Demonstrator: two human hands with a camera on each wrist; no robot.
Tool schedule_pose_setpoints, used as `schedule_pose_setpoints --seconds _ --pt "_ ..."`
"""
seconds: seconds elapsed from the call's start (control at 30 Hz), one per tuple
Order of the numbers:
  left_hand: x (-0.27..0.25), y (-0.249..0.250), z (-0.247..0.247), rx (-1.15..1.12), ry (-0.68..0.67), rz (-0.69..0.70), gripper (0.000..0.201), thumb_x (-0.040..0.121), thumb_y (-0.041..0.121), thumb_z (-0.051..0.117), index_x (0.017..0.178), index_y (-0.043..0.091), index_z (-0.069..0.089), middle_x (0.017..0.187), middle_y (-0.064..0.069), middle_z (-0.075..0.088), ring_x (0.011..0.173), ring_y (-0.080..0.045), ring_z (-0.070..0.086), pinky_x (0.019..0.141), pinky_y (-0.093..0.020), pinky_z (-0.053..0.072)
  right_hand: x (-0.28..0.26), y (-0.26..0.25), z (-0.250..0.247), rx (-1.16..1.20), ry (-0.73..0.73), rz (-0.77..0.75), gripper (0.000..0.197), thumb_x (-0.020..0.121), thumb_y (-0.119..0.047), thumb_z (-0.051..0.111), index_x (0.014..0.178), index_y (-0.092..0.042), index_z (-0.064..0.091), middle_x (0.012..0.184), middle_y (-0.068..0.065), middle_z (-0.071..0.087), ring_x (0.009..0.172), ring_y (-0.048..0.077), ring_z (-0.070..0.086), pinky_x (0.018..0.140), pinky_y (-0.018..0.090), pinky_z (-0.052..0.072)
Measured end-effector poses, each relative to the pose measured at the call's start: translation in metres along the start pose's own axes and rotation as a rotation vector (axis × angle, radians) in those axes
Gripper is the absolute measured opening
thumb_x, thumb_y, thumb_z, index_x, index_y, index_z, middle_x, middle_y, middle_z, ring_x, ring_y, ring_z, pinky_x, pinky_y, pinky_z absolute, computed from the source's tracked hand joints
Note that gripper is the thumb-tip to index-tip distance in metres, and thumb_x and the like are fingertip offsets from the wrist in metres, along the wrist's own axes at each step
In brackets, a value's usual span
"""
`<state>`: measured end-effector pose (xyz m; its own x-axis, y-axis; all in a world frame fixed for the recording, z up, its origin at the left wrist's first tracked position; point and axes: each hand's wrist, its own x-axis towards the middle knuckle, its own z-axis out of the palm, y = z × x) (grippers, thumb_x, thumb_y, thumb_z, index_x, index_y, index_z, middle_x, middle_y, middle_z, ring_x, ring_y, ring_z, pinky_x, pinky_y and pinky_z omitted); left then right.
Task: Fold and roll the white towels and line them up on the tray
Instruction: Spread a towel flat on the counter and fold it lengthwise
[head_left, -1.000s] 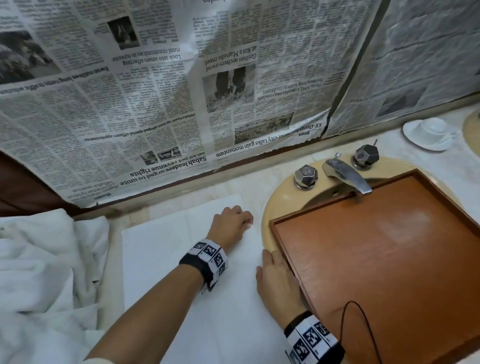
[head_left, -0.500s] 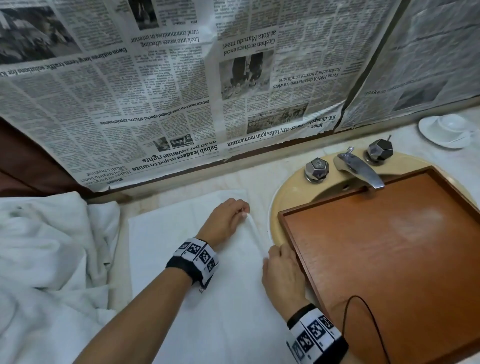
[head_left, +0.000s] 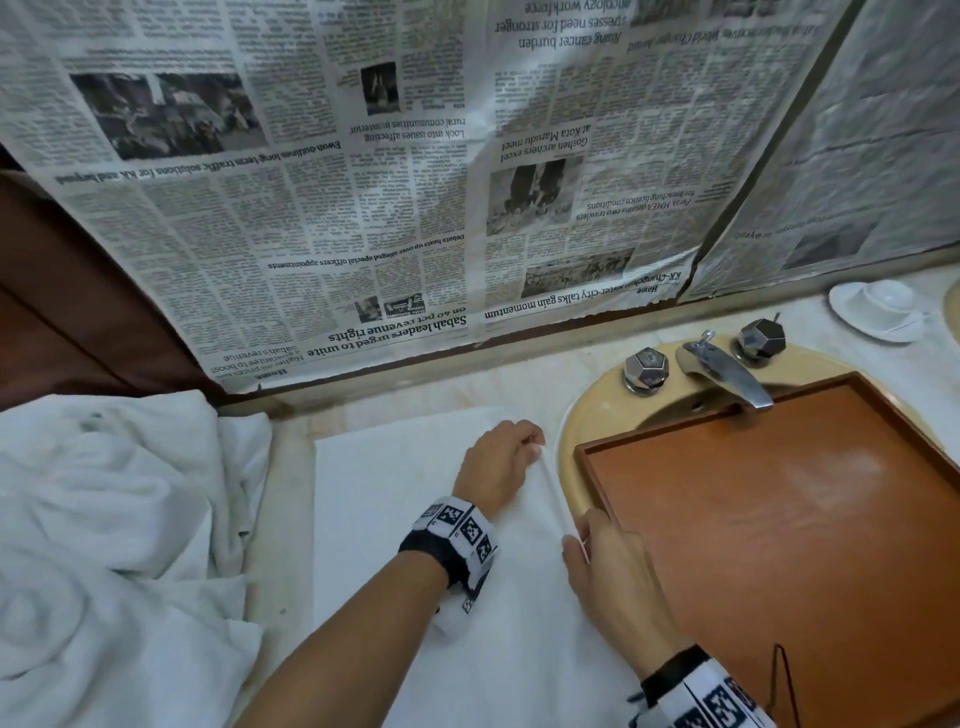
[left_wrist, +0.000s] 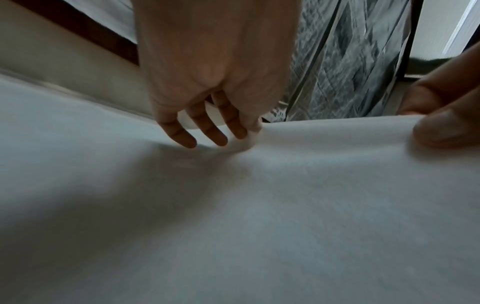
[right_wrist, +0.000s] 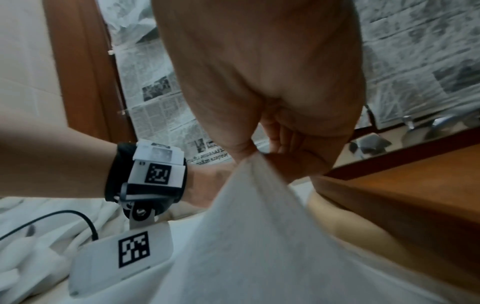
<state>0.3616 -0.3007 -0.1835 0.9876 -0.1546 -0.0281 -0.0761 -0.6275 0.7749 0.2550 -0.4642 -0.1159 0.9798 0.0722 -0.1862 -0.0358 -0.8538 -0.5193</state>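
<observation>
Flat white terry towel (head_left: 415, 519) is spread on the pale marble counter (head_left: 291, 467), soft nap, smooth w/ only faint wrinkles. Its right edge is lifted into a thin ridge running btwn both hands. Left hand (head_left: 498, 467) has the far end of that edge pinched btwn thumb and curled fingers (left_wrist: 215, 135); the other fingertips just graze the cloth. Right hand (head_left: 613, 571) pinches the near end, thumb against bent fingers, cloth drooping down from the grip in the right wrist view. So both are closed on the same towel edge.

Just right of the right hand: a rectangular reddish-brown wooden tray (head_left: 779, 519) w/ a low raised rim, matte and a bit scuffed, laid over a round beige sink basin (head_left: 576, 431). The towel edge sits right next to the tray's left rim, can't tell if touching. Beyond the tray, a chrome spout (head_left: 727, 369) overhangs its far rim, w/ two faceted metal knobs (head_left: 647, 366) either side.

Left of the left hand is a crumpled heap of white towels (head_left: 104, 545), fluffy and deeply creased. Past both hands, wrinkled newspaper sheets (head_left: 363, 208) cover the wall. Far right, a white cup on a saucer (head_left: 878, 306).
</observation>
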Motion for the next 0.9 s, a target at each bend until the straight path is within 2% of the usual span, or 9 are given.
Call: schedule_pose_setpoints --seconds 0.1,0.17,0.3,0.4,0.5,0.6,0.73,0.8,0.9 --pt "-0.019 -0.007 -0.028 -0.083 0.122 0.036 0.011 0.099 0.020 0.055 0.099 0.025 0.064 0.098 0.004 0.065 0.089 -0.014 0.060 0.087 -0.036 0.049 -0.008 -0.021 -0.002 -0.034 -0.007 -0.076 0.013 0.098 -0.025 0.053 0.089 -0.016 0.052 0.069 -0.001 0.057 0.065 0.021 0.056 0.059 0.037 0.045" --pt "-0.037 -0.019 -0.055 -0.094 0.203 0.035 0.009 0.099 0.019 0.058 0.098 0.025 0.065 0.100 0.007 0.067 0.089 -0.009 0.060 0.084 -0.027 0.048 -0.011 -0.045 0.005 -0.045 -0.040 -0.135 0.012 0.100 -0.025 0.050 0.093 -0.015 0.050 0.075 0.000 0.060 0.071 0.023 0.059 0.059 0.034 0.038" --pt "-0.079 -0.054 -0.108 -0.080 0.338 0.008 0.007 0.097 0.017 0.062 0.097 0.023 0.067 0.098 0.014 0.069 0.089 -0.002 0.061 0.080 -0.013 0.043 -0.013 -0.101 0.032 -0.119 -0.144 -0.209 0.015 0.104 -0.024 0.041 0.112 -0.013 0.046 0.101 0.008 0.065 0.094 0.029 0.064 0.065 0.030 0.032" --pt "-0.110 -0.089 -0.134 -0.067 0.386 -0.116 0.011 0.096 0.015 0.064 0.094 0.026 0.067 0.095 0.016 0.069 0.087 0.001 0.061 0.075 -0.006 0.041 -0.016 -0.139 0.062 -0.193 -0.240 -0.291 0.021 0.104 -0.018 0.039 0.123 -0.009 0.043 0.111 0.015 0.063 0.099 0.034 0.062 0.067 0.031 0.031" --pt "-0.132 -0.120 -0.139 -0.068 0.360 -0.300 0.017 0.095 0.013 0.061 0.090 0.029 0.066 0.092 0.013 0.070 0.085 -0.002 0.063 0.074 -0.014 0.042 -0.019 -0.166 0.097 -0.236 -0.343 -0.334 0.023 0.103 -0.014 0.039 0.124 -0.005 0.043 0.112 0.020 0.060 0.098 0.037 0.060 0.063 0.035 0.032" --pt "-0.139 -0.133 -0.137 -0.036 0.427 -0.433 0.017 0.097 0.012 0.056 0.093 0.023 0.068 0.091 0.006 0.070 0.089 -0.014 0.064 0.078 -0.024 0.045 -0.022 -0.170 0.126 -0.239 -0.401 -0.324 0.018 0.101 -0.008 0.039 0.118 -0.005 0.046 0.110 0.020 0.061 0.081 0.031 0.051 0.048 0.032 0.022" --pt "-0.139 -0.125 -0.133 -0.063 0.474 -0.484 0.008 0.095 0.027 0.063 0.094 0.019 0.066 0.085 0.006 0.068 0.084 -0.012 0.064 0.072 -0.021 0.047 -0.023 -0.163 0.141 -0.235 -0.398 -0.309 0.017 0.101 -0.012 0.040 0.115 -0.006 0.047 0.105 0.018 0.061 0.075 0.028 0.042 0.047 0.030 0.017" --pt "-0.138 -0.121 -0.132 -0.097 0.463 -0.512 0.017 0.091 0.032 0.070 0.096 0.018 0.062 0.083 0.005 0.067 0.082 -0.011 0.064 0.073 -0.023 0.049 -0.025 -0.163 0.141 -0.222 -0.382 -0.351 0.016 0.101 -0.015 0.039 0.115 -0.007 0.046 0.102 0.017 0.062 0.073 0.028 0.043 0.047 0.031 0.018" --pt "-0.136 -0.122 -0.134 -0.099 0.451 -0.568 0.020 0.089 0.026 0.072 0.103 0.017 0.061 0.081 0.004 0.068 0.081 -0.009 0.062 0.065 -0.018 0.043 -0.033 -0.164 0.140 -0.208 -0.356 -0.397 0.015 0.101 -0.016 0.039 0.114 -0.010 0.044 0.096 0.014 0.062 0.069 0.029 0.043 0.046 0.032 0.018"
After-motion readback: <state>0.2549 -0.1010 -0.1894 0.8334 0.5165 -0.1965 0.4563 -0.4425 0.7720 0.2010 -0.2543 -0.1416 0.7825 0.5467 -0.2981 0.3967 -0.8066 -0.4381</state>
